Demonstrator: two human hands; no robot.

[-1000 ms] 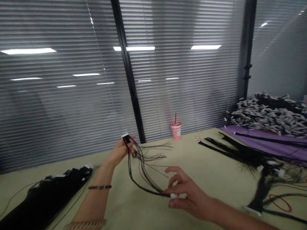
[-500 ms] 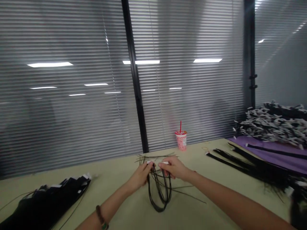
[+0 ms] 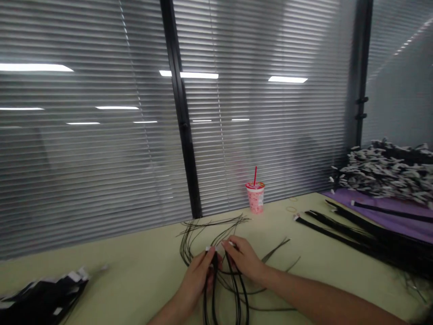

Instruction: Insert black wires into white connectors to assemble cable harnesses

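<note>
Thin black cables (image 3: 237, 295) hang in a loop from both hands, down past the lower edge of the head view. Thumb and fingers of my left hand (image 3: 196, 277) are closed on one cable end, where a white connector (image 3: 208, 248) shows at the thumb tip. Close by on the right, my right hand (image 3: 248, 262) pinches another end with a small white connector (image 3: 231, 243). The two ends are apart. Loose wires (image 3: 185, 246) spread over the table behind and beside the hands.
A pink cup (image 3: 255, 201) with a red straw stands near the blinds. Black cable bundles (image 3: 355, 239) lie to the right, by a purple sheet (image 3: 367, 207) under a heap of white-ended cables (image 3: 389, 174). Another dark bundle (image 3: 43, 295) lies at the left front.
The view has swung slightly. Both hands sit lower in the picture, still holding the cable ends, and the loop now runs out of the lower edge. More loose wires show behind them.
</note>
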